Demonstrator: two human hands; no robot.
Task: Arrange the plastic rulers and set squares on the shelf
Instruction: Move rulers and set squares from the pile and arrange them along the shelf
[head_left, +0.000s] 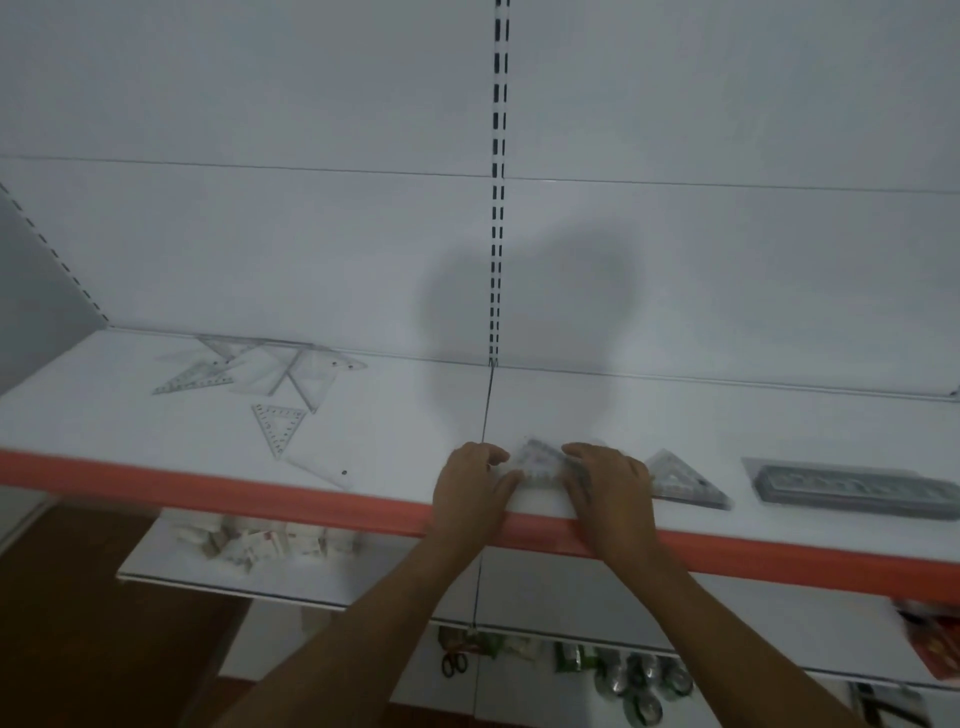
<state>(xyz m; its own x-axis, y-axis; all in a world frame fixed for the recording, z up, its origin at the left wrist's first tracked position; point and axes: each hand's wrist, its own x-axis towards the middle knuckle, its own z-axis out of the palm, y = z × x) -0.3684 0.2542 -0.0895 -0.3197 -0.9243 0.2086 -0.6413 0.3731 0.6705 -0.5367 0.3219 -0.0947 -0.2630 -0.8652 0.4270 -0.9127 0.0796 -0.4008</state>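
Two stacks seem placed right of the seam | a small stack of set squares (537, 462) is held at the shelf (571, 410) front between left hand (470, 480) and right hand (605, 480), fingers curled on its edges | loose set squares (249, 374) at left are yet to be sorted | packaged ruler set (857, 491) lies at right

Blurred set square (540, 462) under fingers (576, 457)

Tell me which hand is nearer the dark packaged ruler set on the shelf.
Right. The right hand lies left of the ruler set, beyond another set square; the left hand is farther left.
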